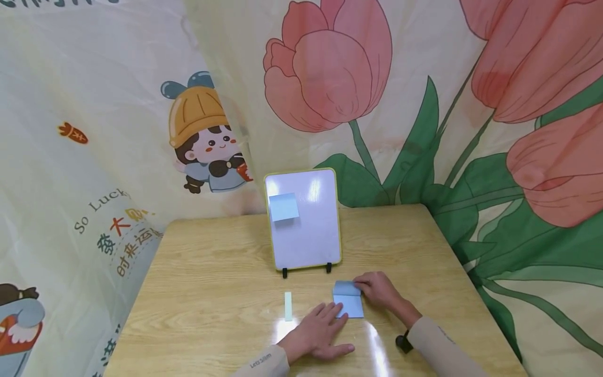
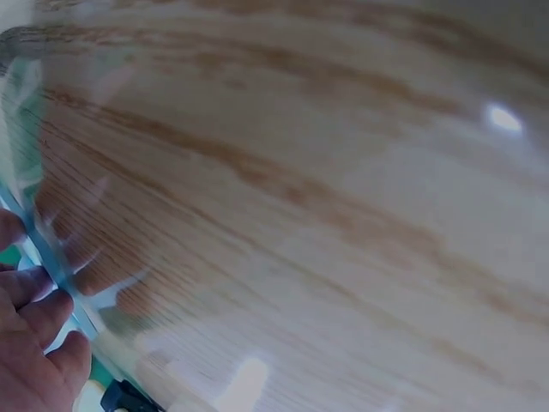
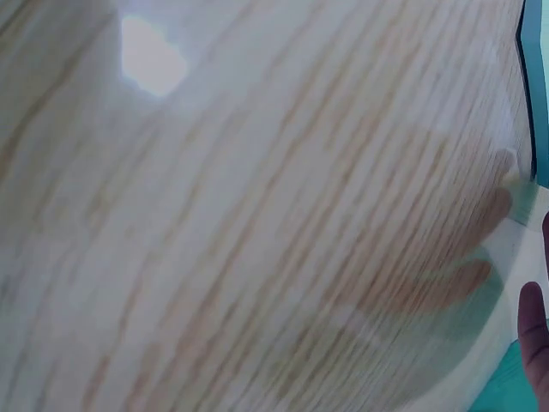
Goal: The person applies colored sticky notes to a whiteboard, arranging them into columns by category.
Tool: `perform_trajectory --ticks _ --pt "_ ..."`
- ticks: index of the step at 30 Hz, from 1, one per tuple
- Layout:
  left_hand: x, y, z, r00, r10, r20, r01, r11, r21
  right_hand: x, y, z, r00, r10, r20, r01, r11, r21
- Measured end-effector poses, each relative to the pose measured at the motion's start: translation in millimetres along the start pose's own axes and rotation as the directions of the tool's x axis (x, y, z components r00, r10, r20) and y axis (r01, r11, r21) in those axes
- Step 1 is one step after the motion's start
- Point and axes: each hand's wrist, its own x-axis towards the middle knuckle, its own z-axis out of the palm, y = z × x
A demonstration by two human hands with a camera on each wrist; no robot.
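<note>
Paper (image 1: 350, 305), blue, on table (image 1: 212, 296). Pinched at far right by right hand (image 1: 378, 290), touched at near left by wide-spread left hand (image 1: 320, 334)

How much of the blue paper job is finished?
Seemingly done: one note is on the whiteboard. In hand: the right hand pinches another blue paper near its top; the left hand touches its lower left. Perhaps left: finishing that paper, which lies on the table.
</note>
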Motion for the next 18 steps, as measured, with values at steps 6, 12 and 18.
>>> perform_trajectory --ticks 6,12,18 --pt "-0.1 -0.7 -0.4 1.0 0.009 -0.003 -0.009 1.0 -0.008 3.4 4.9 1.4 0.999 0.038 0.001 -0.038 0.998 0.048" --pt "-0.7 -0.8 1.7 1.0 0.002 0.001 -0.002 0.999 -0.041 5.7 7.4 3.0 0.998 0.067 0.01 -0.068 0.994 0.087" --pt "-2.0 -1.4 1.5 1.0 0.004 0.008 -0.003 0.997 -0.071 7.4 9.2 3.0 0.993 0.119 0.024 -0.122 0.981 0.148"
